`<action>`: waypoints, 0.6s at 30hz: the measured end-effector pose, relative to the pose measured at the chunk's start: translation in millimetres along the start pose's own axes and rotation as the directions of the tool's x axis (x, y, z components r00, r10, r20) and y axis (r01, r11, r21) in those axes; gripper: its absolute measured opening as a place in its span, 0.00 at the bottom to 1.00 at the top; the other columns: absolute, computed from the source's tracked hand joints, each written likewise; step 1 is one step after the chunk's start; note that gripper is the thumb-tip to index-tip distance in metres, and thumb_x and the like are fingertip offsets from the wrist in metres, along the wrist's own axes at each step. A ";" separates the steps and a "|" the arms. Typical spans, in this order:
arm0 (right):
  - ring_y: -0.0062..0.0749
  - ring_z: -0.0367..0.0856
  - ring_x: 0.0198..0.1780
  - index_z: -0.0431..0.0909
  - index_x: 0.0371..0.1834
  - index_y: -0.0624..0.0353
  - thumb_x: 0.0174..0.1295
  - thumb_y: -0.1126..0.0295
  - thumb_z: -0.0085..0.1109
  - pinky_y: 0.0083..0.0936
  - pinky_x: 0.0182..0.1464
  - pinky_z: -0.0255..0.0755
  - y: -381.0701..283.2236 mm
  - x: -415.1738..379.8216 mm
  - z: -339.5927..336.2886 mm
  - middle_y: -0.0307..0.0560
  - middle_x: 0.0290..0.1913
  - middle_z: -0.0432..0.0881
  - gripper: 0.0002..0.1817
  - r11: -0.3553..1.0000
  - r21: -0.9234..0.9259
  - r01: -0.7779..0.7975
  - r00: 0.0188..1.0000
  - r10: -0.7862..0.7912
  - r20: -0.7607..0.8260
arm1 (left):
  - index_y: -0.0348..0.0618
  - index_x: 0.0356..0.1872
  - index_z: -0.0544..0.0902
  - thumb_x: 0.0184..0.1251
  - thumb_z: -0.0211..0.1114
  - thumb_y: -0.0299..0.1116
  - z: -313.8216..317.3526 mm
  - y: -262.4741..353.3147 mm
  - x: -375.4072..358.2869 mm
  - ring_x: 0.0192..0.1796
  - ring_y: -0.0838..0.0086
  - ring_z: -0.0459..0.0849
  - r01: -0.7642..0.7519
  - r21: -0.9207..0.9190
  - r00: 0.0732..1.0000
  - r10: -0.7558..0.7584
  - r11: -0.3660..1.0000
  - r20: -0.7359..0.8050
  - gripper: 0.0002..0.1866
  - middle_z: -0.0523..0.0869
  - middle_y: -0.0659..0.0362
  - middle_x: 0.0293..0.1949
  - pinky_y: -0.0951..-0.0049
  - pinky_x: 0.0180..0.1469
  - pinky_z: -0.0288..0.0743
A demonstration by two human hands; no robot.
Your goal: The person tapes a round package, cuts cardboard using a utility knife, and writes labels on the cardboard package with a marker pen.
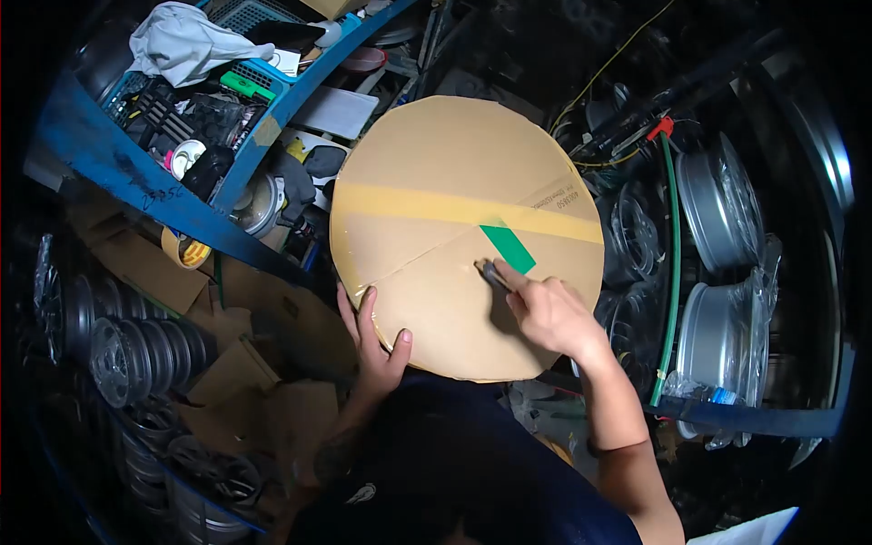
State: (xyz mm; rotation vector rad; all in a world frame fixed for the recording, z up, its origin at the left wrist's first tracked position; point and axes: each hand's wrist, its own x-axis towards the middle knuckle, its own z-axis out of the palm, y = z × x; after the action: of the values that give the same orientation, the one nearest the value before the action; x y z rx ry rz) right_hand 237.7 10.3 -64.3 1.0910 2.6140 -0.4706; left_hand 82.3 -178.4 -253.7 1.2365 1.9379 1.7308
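A large round cardboard disc (418, 318) faces me at the centre, with a yellowish tape band (436, 207) across it and a green tape strip (509, 249) below the band. My left hand (375, 350) grips the disc's lower left rim, its thumb and fingers bent round the edge. Over the right half of the disc, my right hand (556, 313) is closed around a small dark pen-like tool (491, 271). The tool's tip points left at the cardboard, just below the green strip; its exact kind I cannot tell.
On the right, wheel rims (718, 204) in clear plastic stand on a rack beside a green upright strip (672, 272). A blue shelf (136, 173) with baskets and a white cloth (186, 41) is at upper left. More rims (127, 359) and cardboard pieces (236, 377) lie below it.
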 end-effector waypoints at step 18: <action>0.63 0.86 0.38 0.75 0.73 0.52 0.68 0.69 0.54 0.50 0.49 0.79 9.5 -6.7 -25.3 0.64 0.33 0.87 0.28 0.998 -0.006 0.060 0.997 -0.060 0.044 | 0.38 0.77 0.62 0.67 0.64 0.41 -5.4 -22.1 -4.6 0.83 0.40 0.50 0.019 -0.008 0.999 -0.019 1.000 -0.041 0.39 0.43 0.31 0.82 0.45 0.79 0.50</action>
State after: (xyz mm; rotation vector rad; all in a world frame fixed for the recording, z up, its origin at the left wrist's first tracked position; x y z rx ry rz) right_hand 246.1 22.4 -40.6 0.9908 2.6146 -0.4925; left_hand 72.3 -183.8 -273.9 1.1848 1.9573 1.7662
